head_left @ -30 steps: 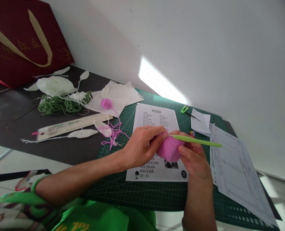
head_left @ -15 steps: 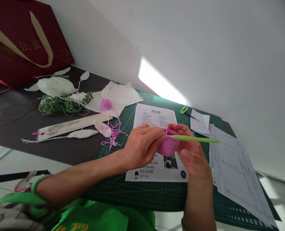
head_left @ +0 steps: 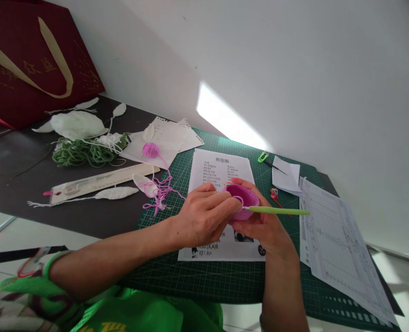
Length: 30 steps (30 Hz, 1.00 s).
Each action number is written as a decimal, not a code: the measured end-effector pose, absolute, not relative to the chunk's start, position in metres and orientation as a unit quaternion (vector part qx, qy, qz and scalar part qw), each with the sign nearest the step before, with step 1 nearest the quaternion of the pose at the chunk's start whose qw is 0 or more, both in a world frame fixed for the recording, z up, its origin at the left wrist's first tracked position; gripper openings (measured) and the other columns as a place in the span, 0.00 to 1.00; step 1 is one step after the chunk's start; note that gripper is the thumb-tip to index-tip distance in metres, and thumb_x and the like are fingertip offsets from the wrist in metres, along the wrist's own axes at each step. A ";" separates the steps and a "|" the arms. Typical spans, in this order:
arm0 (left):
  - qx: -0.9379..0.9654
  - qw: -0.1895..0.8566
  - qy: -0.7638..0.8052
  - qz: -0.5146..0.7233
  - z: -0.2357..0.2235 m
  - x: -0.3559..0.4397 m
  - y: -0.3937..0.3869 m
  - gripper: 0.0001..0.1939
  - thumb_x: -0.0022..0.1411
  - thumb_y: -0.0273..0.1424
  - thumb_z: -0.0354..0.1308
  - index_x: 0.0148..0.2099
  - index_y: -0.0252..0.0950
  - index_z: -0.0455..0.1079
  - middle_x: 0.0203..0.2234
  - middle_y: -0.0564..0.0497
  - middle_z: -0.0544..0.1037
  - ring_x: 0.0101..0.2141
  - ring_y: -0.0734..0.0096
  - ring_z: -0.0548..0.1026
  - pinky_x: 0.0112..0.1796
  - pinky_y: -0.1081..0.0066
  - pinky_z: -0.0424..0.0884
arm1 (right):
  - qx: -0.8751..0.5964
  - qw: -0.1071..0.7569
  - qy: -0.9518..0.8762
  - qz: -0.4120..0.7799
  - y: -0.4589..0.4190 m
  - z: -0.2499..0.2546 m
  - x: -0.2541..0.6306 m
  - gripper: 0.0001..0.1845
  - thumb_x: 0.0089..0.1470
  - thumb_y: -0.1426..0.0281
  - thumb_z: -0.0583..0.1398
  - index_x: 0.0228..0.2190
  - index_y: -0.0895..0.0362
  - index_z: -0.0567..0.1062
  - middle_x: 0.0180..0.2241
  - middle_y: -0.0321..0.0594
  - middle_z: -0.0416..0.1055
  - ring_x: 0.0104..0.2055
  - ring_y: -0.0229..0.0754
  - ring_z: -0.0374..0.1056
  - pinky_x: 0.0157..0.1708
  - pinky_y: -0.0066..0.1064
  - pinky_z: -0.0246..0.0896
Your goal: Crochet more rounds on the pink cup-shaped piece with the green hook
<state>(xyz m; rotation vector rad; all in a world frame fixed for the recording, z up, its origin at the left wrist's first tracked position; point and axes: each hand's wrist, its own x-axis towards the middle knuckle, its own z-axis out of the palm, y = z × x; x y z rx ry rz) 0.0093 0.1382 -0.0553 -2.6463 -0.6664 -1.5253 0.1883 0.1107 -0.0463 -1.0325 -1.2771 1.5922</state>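
A pink crocheted cup-shaped piece (head_left: 248, 196) is between my hands, its opening tilted up toward me. My left hand (head_left: 204, 214) is closed, its fingers pinching the near left rim. Around the right side and underneath, my right hand (head_left: 273, 230) grips the piece. A crochet hook (head_left: 276, 210) with a green handle sticks out to the right from the rim, across my right hand; its tip is hidden at my left fingertips. Pink yarn (head_left: 161, 186) runs from my left hand to a tangle and a small pink yarn ball (head_left: 151, 150).
A printed pattern sheet (head_left: 204, 175) lies under my hands on a green cutting mat (head_left: 190, 281). Leftward are a ruler (head_left: 103, 183), green yarn (head_left: 86, 152), white yarn (head_left: 78, 124) and white crocheted leaves (head_left: 116, 193). Stitch markers (head_left: 274, 193) and lined sheets (head_left: 339, 244) lie right.
The piece has turned so that its hollow inside faces me. My right hand has closed in around it, the hook has tilted and lowered slightly, and the stitch markers have come into view.
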 end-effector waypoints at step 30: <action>-0.742 -0.326 -0.337 -0.479 -0.043 0.010 0.142 0.17 0.69 0.29 0.48 0.26 0.37 0.55 0.18 0.59 0.59 0.20 0.79 0.57 0.22 0.74 0.54 | -0.391 0.539 -0.477 0.573 0.110 -0.060 0.187 0.12 0.54 0.60 0.64 0.42 0.44 0.78 0.44 0.36 0.77 0.50 0.46 0.71 0.54 0.44 0.66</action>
